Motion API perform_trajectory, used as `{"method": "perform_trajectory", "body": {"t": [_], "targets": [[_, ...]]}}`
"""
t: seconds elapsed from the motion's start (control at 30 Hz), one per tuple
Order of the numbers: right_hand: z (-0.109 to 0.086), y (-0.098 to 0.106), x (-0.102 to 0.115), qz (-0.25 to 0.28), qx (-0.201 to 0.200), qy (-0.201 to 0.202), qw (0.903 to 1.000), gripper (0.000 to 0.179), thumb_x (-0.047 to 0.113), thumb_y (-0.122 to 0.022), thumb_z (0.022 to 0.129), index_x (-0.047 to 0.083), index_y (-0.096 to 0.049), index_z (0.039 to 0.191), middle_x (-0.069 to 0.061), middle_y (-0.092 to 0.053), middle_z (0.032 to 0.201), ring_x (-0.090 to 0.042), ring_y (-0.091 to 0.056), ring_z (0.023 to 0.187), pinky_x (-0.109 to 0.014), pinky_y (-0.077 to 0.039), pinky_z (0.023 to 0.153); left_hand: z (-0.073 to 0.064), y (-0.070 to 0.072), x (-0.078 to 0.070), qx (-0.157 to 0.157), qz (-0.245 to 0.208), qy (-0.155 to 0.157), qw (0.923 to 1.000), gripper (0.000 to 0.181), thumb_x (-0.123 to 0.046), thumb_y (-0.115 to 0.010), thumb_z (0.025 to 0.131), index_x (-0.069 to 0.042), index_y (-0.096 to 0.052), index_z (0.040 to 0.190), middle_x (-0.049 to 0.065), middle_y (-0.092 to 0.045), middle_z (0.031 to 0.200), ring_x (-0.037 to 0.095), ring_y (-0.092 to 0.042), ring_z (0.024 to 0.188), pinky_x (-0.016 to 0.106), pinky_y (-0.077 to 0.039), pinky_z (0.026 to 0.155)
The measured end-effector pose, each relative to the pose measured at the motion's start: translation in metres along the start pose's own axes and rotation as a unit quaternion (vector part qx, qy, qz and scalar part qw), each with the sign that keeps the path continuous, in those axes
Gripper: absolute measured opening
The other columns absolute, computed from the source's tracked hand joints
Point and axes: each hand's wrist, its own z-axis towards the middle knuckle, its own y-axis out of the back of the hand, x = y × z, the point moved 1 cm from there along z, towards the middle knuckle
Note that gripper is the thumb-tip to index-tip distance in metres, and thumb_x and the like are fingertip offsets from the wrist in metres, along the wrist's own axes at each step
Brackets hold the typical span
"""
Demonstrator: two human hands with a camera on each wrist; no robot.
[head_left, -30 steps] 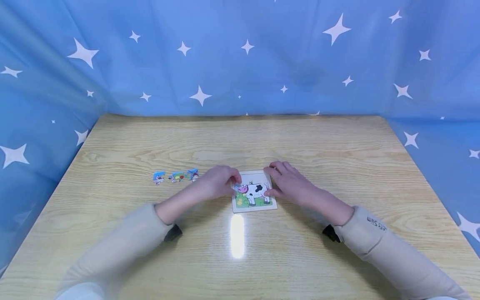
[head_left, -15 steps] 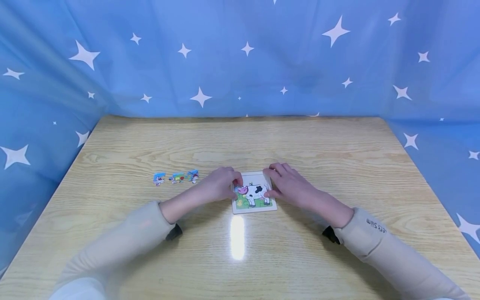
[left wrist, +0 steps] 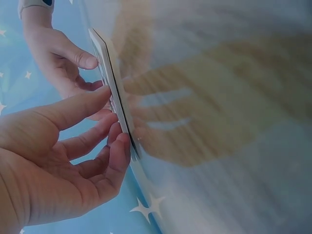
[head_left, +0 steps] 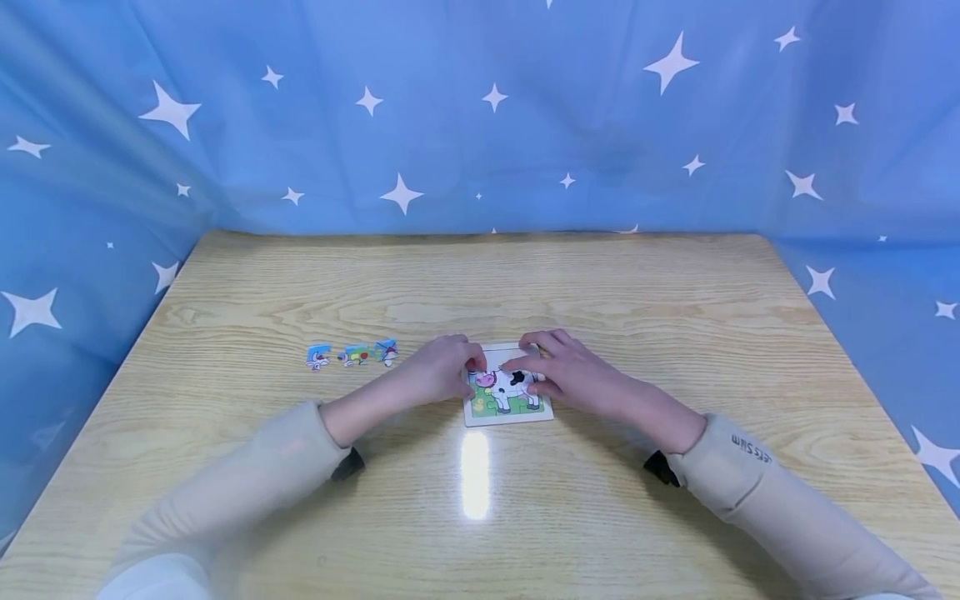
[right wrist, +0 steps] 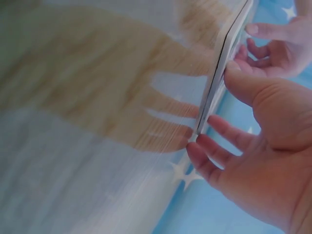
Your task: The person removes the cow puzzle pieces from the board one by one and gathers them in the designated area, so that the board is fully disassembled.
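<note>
A small, white-rimmed jigsaw puzzle board [head_left: 495, 357] lies on the table, showing a cow picture [head_left: 504, 387] in fitted pieces below a pale strip. At its left side, my left hand [head_left: 442, 367] grips the edge with curled fingers; the thumb and fingers touch the edge in the left wrist view. My right hand [head_left: 577, 379] is at the right side, index finger reaching over the cow's back, thumb near the right edge, other fingers at the far corner. In the right wrist view, the right hand [right wrist: 268, 141] has fairly straight fingers touching the board's edge.
Left of the board lie three loose puzzle pieces: a blue one [head_left: 318, 357], a multicoloured one [head_left: 354, 356] and another blue one [head_left: 386, 352]. The wooden table [head_left: 600, 283] meets a blue starred curtain [head_left: 450, 142] at its back and sides.
My right index finger has moved left from the board's far right corner onto the area over the cow. My left hand has shifted slightly toward me, still at the left edge.
</note>
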Motion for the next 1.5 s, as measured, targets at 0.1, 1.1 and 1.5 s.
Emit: {"method": "perform_trajectory", "body": {"t": [0.1,1.1,1.5], "targets": [[0.002,0.011,0.013,-0.001,0.012,-0.012,0.9999,0.042,0.010,-0.081,0.101,0.017,-0.072,0.142,-0.020,-0.061,0.143,-0.043,-0.057,0.129,-0.061,-0.055,0.102,0.000,0.001,-0.001,0.006,-0.004,0.003,1.0000,0.032,-0.002,-0.089,0.091,-0.003,-0.076,0.121,0.006,-0.066,0.109,0.023,-0.058,0.101,0.039,-0.052,0.100],[0.004,0.015,0.017,-0.006,0.027,-0.030,0.9992,0.040,0.011,-0.081,0.100,0.015,-0.073,0.139,-0.021,-0.061,0.142,-0.044,-0.058,0.127,-0.063,-0.057,0.098,0.006,-0.013,0.006,-0.023,-0.009,-0.069,0.9973,0.035,0.010,-0.082,0.089,-0.008,-0.059,0.108,0.005,-0.059,0.099,0.022,-0.055,0.091,0.034,-0.052,0.083],[0.004,0.013,0.014,-0.009,0.029,-0.034,0.9990,0.040,0.011,-0.081,0.101,0.015,-0.074,0.140,-0.022,-0.061,0.143,-0.045,-0.058,0.128,-0.065,-0.056,0.099,-0.015,-0.012,-0.003,-0.094,0.028,-0.212,0.9723,0.023,0.008,-0.077,0.099,-0.008,-0.061,0.098,0.003,-0.065,0.085,0.016,-0.057,0.079,0.022,-0.050,0.074]]}}
